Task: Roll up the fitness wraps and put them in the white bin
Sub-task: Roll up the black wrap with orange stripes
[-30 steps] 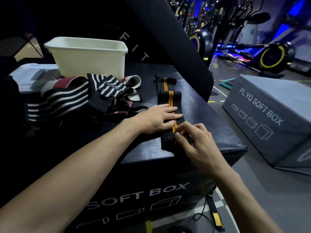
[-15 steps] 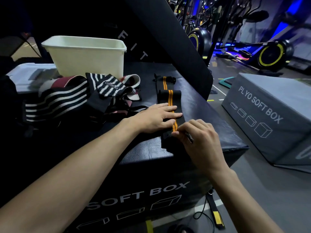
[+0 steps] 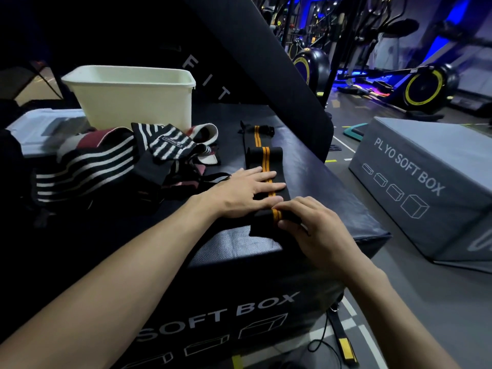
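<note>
Soft box [image 3: 239,246] bears wraps [image 3: 87,161], bin [image 3: 133,105].

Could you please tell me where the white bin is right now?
In the head view it sits upper left, at the back of the black soft box, the white bin just behind the pile of striped wraps.

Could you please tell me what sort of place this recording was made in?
Most likely a gym: a grey foam block printed PLYO SOFT BOX sits on the floor, exercise bikes with yellow-rimmed flywheels stand behind it, and fitness wraps lie heaped nearby.
</note>
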Available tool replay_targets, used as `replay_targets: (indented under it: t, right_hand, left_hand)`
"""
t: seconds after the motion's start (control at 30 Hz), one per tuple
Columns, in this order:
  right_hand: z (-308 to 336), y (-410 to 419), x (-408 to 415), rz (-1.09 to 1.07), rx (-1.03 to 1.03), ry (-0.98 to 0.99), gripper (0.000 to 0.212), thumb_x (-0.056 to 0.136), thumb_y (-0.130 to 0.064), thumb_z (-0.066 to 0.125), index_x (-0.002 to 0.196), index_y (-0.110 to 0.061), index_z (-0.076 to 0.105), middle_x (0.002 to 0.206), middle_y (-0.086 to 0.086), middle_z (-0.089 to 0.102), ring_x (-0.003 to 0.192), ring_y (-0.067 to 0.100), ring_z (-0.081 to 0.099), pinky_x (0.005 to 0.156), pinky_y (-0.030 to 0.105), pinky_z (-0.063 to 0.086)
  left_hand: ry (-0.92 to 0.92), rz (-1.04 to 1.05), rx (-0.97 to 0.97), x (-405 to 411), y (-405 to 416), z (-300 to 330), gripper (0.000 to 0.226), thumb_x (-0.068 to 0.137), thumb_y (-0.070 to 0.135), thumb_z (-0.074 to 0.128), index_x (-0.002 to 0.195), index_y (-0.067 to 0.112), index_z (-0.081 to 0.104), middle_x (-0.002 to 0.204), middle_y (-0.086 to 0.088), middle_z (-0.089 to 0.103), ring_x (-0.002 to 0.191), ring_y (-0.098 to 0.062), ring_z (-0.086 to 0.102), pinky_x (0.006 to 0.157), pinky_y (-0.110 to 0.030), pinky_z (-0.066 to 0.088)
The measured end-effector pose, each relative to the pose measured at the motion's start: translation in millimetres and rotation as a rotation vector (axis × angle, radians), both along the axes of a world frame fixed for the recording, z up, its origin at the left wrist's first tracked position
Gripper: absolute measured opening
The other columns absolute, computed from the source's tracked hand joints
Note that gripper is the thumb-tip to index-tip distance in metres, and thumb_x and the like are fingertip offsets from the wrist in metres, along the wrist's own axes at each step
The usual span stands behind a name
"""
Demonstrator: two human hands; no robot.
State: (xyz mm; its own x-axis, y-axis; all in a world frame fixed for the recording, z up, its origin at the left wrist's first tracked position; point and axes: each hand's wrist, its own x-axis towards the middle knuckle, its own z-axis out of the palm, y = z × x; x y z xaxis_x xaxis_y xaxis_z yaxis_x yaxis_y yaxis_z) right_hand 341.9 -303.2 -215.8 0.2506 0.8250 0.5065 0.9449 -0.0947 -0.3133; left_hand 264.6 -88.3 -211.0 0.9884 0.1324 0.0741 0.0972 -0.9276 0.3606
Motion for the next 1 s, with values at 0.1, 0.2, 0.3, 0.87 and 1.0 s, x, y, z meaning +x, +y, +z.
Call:
replay_targets:
  t: [0.1, 0.2, 0.3, 0.87, 1.0]
  right_hand:
    - [6, -4, -3, 0.043, -0.040, 0.031, 0.025, 0.094, -0.030, 0.062, 0.115, -0.019, 0.069, 0.095, -0.006, 0.067, 0.091, 0.010, 0.055, 0.076, 0.017, 0.041]
    - [4, -8, -7, 0.045, -0.046, 0.018, 0.024, 0.095, -0.032, 0.060, 0.114, -0.020, 0.069, 0.099, -0.009, 0.067, 0.092, 0.008, 0.056, 0.079, 0.008, 0.038]
    - [1, -7, -7, 0.022, -0.065, 0.062, 0.026, 0.097, -0.034, 0.057, 0.116, -0.019, 0.068, 0.101, -0.011, 0.066, 0.094, 0.010, 0.057, 0.079, 0.012, 0.037]
    - [3, -14, -6, 0.043, -0.103, 0.115, 0.027, 0.101, -0.050, 0.041, 0.116, -0.035, 0.059, 0.096, -0.033, 0.052, 0.096, -0.001, 0.050, 0.084, 0.017, 0.038]
    - [6, -21, -6, 0.049, -0.126, 0.131, 0.026, 0.102, -0.045, 0.046, 0.119, -0.033, 0.061, 0.099, -0.032, 0.052, 0.100, -0.003, 0.051, 0.084, 0.014, 0.037]
  left_hand:
    - [0.004, 0.028, 0.040, 0, -3, 1, 0.059, 0.096, 0.070, 0.045, 0.152, 0.051, 0.038, 0.170, 0.013, 0.017, 0.158, -0.015, 0.002, 0.128, -0.048, 0.000]
    - [-0.018, 0.080, 0.008, 1, -6, 0, 0.057, 0.094, 0.071, 0.050, 0.148, 0.056, 0.041, 0.169, 0.015, 0.019, 0.159, -0.018, 0.000, 0.128, -0.048, 0.003]
    - [-0.056, 0.152, -0.018, 0, -9, 0, 0.048, 0.095, 0.068, 0.050, 0.142, 0.059, 0.047, 0.165, 0.020, 0.026, 0.157, -0.024, 0.006, 0.126, -0.049, 0.016]
    - [-0.386, 0.319, -0.121, 2, -12, 7, 0.031, 0.087, 0.042, 0.077, 0.111, 0.021, 0.079, 0.116, 0.003, 0.076, 0.113, -0.017, 0.067, 0.103, -0.037, 0.049]
    - [-0.439, 0.405, -0.213, 9, -4, 14, 0.007, 0.082, 0.023, 0.084, 0.089, 0.022, 0.082, 0.089, 0.007, 0.078, 0.087, -0.009, 0.071, 0.091, -0.029, 0.055]
